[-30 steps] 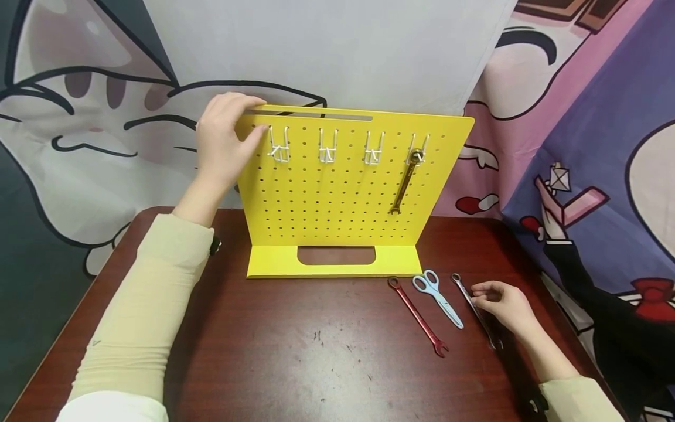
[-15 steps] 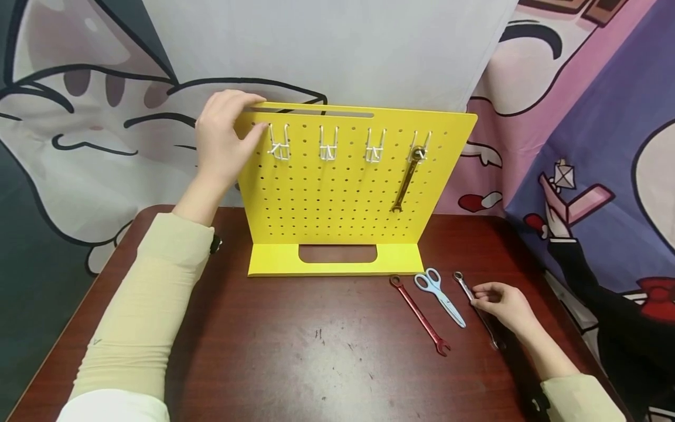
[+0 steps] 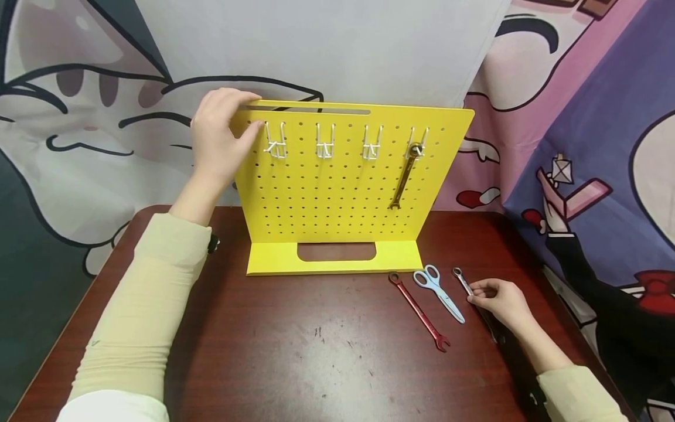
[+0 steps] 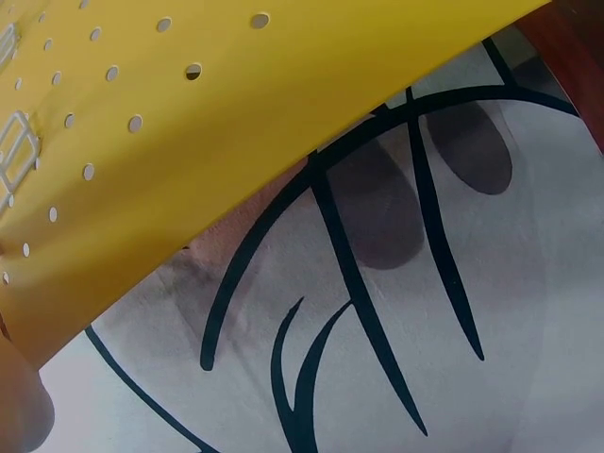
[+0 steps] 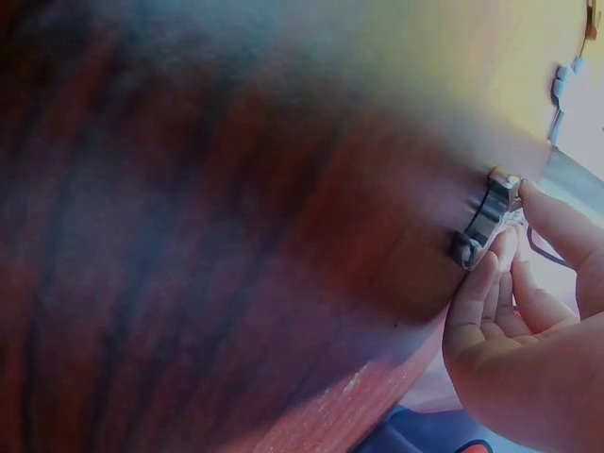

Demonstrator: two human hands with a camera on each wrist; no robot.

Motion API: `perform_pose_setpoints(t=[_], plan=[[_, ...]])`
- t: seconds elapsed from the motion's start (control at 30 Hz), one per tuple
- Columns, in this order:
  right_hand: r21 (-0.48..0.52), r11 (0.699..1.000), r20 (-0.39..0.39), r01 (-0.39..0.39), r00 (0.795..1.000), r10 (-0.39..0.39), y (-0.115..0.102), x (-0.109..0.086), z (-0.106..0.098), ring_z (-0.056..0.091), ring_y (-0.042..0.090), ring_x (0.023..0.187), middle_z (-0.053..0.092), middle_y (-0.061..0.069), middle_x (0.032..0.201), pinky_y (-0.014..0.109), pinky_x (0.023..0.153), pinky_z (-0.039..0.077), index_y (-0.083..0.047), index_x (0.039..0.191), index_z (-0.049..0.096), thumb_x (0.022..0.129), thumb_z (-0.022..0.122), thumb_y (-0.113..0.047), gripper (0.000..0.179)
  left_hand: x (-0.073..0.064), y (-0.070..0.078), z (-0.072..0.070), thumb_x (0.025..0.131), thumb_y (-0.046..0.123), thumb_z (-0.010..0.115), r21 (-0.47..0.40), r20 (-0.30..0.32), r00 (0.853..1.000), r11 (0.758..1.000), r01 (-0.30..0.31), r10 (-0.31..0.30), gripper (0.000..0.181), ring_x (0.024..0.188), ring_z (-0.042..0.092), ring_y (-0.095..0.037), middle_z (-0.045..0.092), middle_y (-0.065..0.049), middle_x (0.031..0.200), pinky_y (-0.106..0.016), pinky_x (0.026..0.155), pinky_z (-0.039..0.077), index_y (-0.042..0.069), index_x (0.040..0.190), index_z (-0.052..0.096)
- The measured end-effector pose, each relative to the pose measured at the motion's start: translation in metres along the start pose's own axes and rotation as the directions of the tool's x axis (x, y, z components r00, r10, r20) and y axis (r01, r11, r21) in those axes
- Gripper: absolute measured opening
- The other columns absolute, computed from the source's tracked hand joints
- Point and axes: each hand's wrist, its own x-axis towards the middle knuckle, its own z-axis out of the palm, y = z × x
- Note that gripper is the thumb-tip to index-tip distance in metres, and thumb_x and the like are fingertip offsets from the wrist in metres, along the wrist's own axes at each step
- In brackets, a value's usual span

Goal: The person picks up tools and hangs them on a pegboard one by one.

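My left hand (image 3: 217,132) grips the upper left corner of a yellow pegboard (image 3: 329,202), thumb in front and fingers over the top edge. In the left wrist view the thumb (image 4: 23,406) shows at the corner. On the right of the table, my right hand (image 3: 503,303) pinches a silver combination wrench (image 3: 464,282) near its middle. The right wrist view shows the wrench's open end (image 5: 486,222) between thumb and fingers. Left of it lie light blue scissors (image 3: 440,296) and a red combination wrench (image 3: 419,310).
White wire hooks (image 3: 325,143) line the upper pegboard. From the rightmost one hangs a dark bronze-coloured wrench (image 3: 405,179). The pegboard's base (image 3: 271,258) stands on the dark red-brown table (image 3: 295,351). A cartoon-printed cloth (image 3: 132,170) covers the wall behind.
My right thumb and fingers have come together on the silver wrench, and its ring end has shifted slightly. The left hand keeps its hold on the pegboard. The head view has shifted a little.
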Motion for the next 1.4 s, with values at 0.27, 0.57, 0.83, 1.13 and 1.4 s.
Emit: perform_pose_setpoints(t=[0.27,0.57,0.83,1.13,1.4], plan=[[0.000,1.000,-0.013,-0.029,1.000,0.029,-0.0008,0.0001,-0.0004,0.063,-0.008,0.065,0.081,0.017,0.084,0.016,0.062,0.048,0.010,0.104,0.078,0.087,0.086,-0.011,0.028,-0.0006,0.0000,-0.0003,0.096,0.007,0.076,-0.007,-0.003,1.000,1.000,0.014,-0.014,0.029,0.124,0.062,-0.032,0.075,-0.015,0.125,-0.039,0.115,0.045,0.004,0.125,0.075],[0.025,0.998,-0.017,-0.051,0.999,0.051,-0.0029,-0.0006,-0.0022,0.062,-0.009,0.064,0.080,0.019,0.084,0.016,0.059,0.049,0.013,0.103,0.076,0.086,0.085,-0.007,0.028,-0.0004,-0.0001,-0.0010,0.096,0.007,0.076,-0.004,-0.004,1.000,1.000,0.012,-0.012,0.030,0.125,0.062,-0.032,0.075,-0.015,0.125,-0.039,0.115,0.045,0.005,0.126,0.075],[0.007,0.997,-0.005,-0.072,0.997,0.072,-0.0043,0.0000,-0.0031,0.061,-0.008,0.064,0.080,0.016,0.083,0.016,0.060,0.048,0.013,0.100,0.076,0.085,0.085,-0.009,0.028,0.0001,-0.0009,-0.0008,0.097,0.008,0.075,-0.001,-0.006,1.000,1.000,-0.014,0.014,0.031,0.124,0.062,-0.034,0.075,-0.016,0.125,-0.041,0.115,0.045,0.004,0.127,0.074],[-0.054,0.994,0.007,-0.095,0.995,0.095,-0.0066,0.0000,-0.0033,0.061,0.002,0.066,0.081,0.012,0.080,0.021,0.061,0.044,0.007,0.094,0.079,0.086,0.085,-0.016,0.025,-0.0011,-0.0004,-0.0007,0.098,0.008,0.074,0.011,0.000,1.000,1.000,-0.021,0.021,0.031,0.125,0.062,-0.034,0.074,-0.017,0.127,-0.042,0.115,0.045,0.002,0.128,0.074],[0.086,0.982,0.058,-0.169,0.985,0.164,-0.0064,0.0014,-0.0055,0.054,-0.001,0.067,0.080,0.002,0.079,0.021,0.062,0.044,0.010,0.103,0.079,0.090,0.084,-0.018,0.031,-0.0018,-0.0014,0.0001,0.098,0.008,0.075,0.006,-0.004,1.000,1.000,-0.025,0.025,0.031,0.125,0.061,-0.034,0.074,-0.017,0.126,-0.043,0.115,0.045,0.002,0.128,0.074]])
